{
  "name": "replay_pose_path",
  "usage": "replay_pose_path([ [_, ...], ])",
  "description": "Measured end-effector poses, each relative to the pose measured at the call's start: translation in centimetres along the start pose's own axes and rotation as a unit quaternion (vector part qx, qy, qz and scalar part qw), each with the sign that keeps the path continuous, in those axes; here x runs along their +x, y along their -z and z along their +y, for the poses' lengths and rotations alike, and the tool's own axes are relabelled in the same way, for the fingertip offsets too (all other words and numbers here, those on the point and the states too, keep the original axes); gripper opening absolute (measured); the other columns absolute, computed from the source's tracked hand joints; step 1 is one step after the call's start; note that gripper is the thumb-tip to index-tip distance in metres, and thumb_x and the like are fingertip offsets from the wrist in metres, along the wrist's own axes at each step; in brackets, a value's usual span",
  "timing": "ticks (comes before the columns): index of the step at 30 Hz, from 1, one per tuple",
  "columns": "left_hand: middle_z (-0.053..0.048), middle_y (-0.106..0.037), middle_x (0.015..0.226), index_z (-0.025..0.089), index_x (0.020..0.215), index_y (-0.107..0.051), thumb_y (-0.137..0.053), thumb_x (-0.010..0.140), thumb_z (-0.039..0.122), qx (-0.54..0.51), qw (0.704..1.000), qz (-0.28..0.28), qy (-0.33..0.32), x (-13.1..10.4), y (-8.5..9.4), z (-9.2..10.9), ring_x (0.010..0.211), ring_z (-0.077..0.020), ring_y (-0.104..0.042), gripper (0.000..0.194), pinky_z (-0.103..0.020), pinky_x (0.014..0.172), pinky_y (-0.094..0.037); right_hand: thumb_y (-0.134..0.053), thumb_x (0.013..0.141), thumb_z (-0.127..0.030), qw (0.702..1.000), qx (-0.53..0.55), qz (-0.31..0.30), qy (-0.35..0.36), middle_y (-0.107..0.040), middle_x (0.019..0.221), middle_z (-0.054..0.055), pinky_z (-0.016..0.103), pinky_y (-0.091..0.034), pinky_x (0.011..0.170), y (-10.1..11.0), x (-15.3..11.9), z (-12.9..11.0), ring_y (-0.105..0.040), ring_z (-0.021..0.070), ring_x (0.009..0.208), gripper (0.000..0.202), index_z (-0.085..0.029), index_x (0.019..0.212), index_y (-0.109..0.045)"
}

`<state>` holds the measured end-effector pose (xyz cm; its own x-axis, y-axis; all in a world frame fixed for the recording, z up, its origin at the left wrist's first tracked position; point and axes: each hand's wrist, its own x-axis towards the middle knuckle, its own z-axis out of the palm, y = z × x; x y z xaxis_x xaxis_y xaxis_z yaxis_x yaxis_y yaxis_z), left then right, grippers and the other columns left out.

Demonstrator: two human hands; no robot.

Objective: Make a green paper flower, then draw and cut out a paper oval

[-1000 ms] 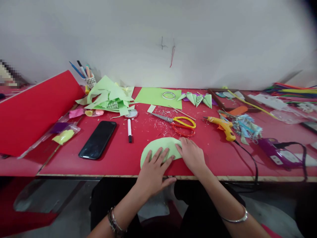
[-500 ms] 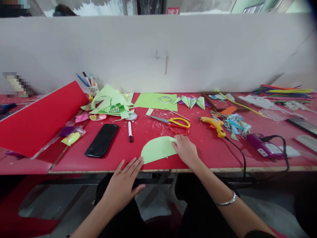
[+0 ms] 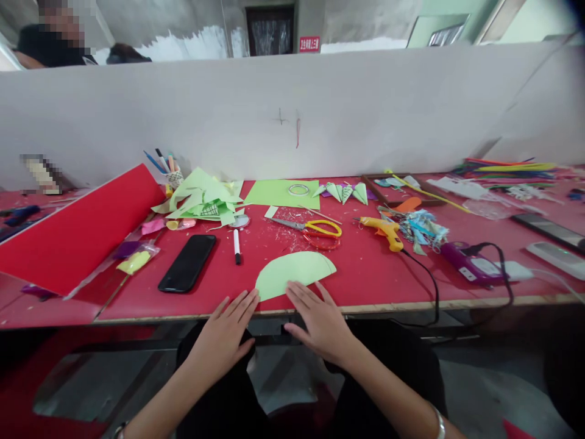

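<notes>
A pale green paper half-circle (image 3: pixel 287 269) lies flat near the front edge of the red table, its straight side towards me. My left hand (image 3: pixel 227 329) is open, fingertips resting at the paper's left corner. Fingers stretched out, my right hand (image 3: pixel 319 318) touches the middle of the straight side. Just beyond the paper lie scissors (image 3: pixel 315 228) with yellow and red handles. A white marker with a black cap (image 3: pixel 236 246) is to their left. Further left is a black phone (image 3: pixel 187 263).
Crumpled green paper scraps (image 3: pixel 205 198) pile up at the back left, beside a red board (image 3: pixel 82 228). Green paper cones (image 3: pixel 342 192) sit at the back. A yellow glue gun (image 3: pixel 382 230) with a trailing cord and a purple device (image 3: pixel 468 265) occupy the right side. A white partition (image 3: pixel 205 116) stands behind.
My right hand has left the paper's right end and slid left along its straight side. The right end now lies flat. My left hand stays at the left corner. The view has tilted up.
</notes>
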<state>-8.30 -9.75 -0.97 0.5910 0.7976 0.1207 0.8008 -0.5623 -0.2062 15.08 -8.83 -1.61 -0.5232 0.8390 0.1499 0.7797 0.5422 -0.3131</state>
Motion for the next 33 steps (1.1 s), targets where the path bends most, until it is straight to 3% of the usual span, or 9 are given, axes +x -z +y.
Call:
replay_pose_path([
  [10,-0.01,-0.046,0.136,0.013,0.131,-0.042,-0.047,0.079,0.026,-0.05,0.998,-0.024,-0.003,0.4,1.0,-0.2,0.123,-0.0234,-0.045,0.053,-0.04,0.1,-0.037,-0.033,0.09,-0.045,0.988,-0.092,0.031,-0.122,-0.04,0.14,0.01,0.051,-0.022,0.105,2.1,-2.8,5.3,-0.038,0.0228,0.129,0.053,-0.016,0.134,-0.039],
  [15,-0.009,-0.06,0.118,0.018,0.111,-0.056,-0.046,0.085,0.044,-0.135,0.99,-0.04,0.029,3.2,2.2,-1.3,0.109,-0.0227,-0.054,0.038,-0.035,0.092,-0.042,-0.036,0.089,-0.045,0.982,-0.12,0.02,-0.148,-0.048,0.134,0.015,0.052,-0.022,0.104,3.2,-2.3,5.5,-0.043,0.0263,0.124,0.054,-0.01,0.129,-0.046],
  [17,-0.01,-0.059,0.113,0.017,0.114,-0.053,-0.05,0.081,0.049,-0.136,0.989,-0.029,0.051,4.8,2.1,-1.6,0.101,-0.0225,-0.057,0.046,-0.033,0.084,-0.046,-0.039,0.088,-0.041,0.981,-0.126,0.018,-0.146,-0.054,0.128,0.015,0.053,-0.022,0.104,3.8,-1.7,5.4,-0.048,0.0269,0.119,0.048,-0.01,0.123,-0.052],
  [21,-0.008,-0.06,0.102,0.018,0.107,-0.057,-0.051,0.083,0.04,-0.104,0.994,-0.009,0.015,7.4,1.3,-1.7,0.084,-0.0173,-0.062,0.033,-0.024,0.067,-0.045,-0.047,0.085,-0.03,0.989,-0.102,0.04,-0.103,-0.056,0.125,0.013,0.047,-0.028,0.103,4.0,0.0,5.7,-0.049,0.0242,0.116,0.039,-0.013,0.121,-0.053],
  [25,-0.007,-0.063,0.08,0.015,0.082,-0.063,-0.047,0.086,0.021,-0.081,0.996,0.013,-0.018,8.3,1.3,-1.5,0.068,-0.0152,-0.06,0.018,-0.025,0.062,-0.041,-0.051,0.084,-0.029,0.996,-0.065,0.056,-0.021,-0.054,0.127,0.012,0.044,-0.032,0.101,3.1,2.3,5.2,-0.047,0.0227,0.119,0.041,-0.017,0.123,-0.05],
  [29,-0.007,-0.062,0.075,0.015,0.082,-0.062,-0.039,0.09,0.021,-0.078,0.994,0.07,-0.01,8.9,3.4,-1.8,0.064,-0.014,-0.058,0.026,-0.026,0.063,-0.039,-0.043,0.088,-0.025,0.989,-0.079,0.112,0.053,-0.064,0.107,0.006,0.048,-0.022,0.104,3.9,4.9,3.4,-0.056,0.0188,0.102,0.024,-0.021,0.105,-0.06],
  [33,-0.005,-0.065,0.083,0.017,0.09,-0.062,-0.037,0.092,0.029,-0.099,0.986,0.135,0.004,10.2,6.6,-2.4,0.074,-0.0144,-0.058,0.028,-0.026,0.068,-0.038,-0.037,0.088,-0.022,0.969,-0.088,0.215,0.083,-0.066,0.085,0.003,0.042,-0.021,0.103,7.1,7.5,1.4,-0.057,0.0162,0.083,0.025,-0.019,0.087,-0.062],
])
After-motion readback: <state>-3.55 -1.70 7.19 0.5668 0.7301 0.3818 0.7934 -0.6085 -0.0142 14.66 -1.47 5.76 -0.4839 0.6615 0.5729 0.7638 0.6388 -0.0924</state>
